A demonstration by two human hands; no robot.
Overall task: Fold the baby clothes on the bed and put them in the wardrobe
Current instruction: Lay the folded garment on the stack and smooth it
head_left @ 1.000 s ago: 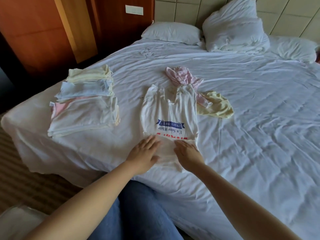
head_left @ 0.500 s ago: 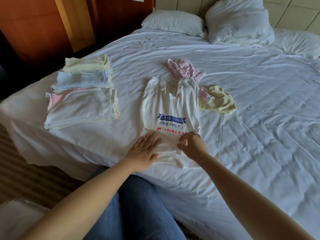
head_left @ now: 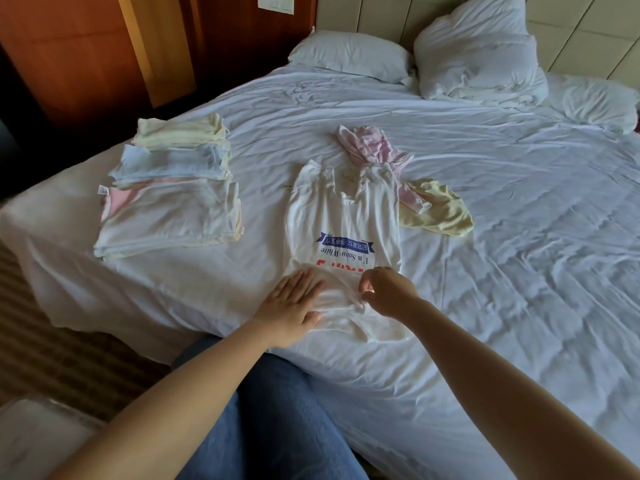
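While left hand presses shirt, right hand pinches it near bed edge.

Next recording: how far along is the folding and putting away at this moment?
Done: a folded stack lies near the left edge of the bed. In hand: the white printed top, spread flat, left hand pressing its lower part, right hand pinching the fabric. Left: the pink garment and yellow garment lie crumpled beyond it, and the stack is on the bed, not put away.
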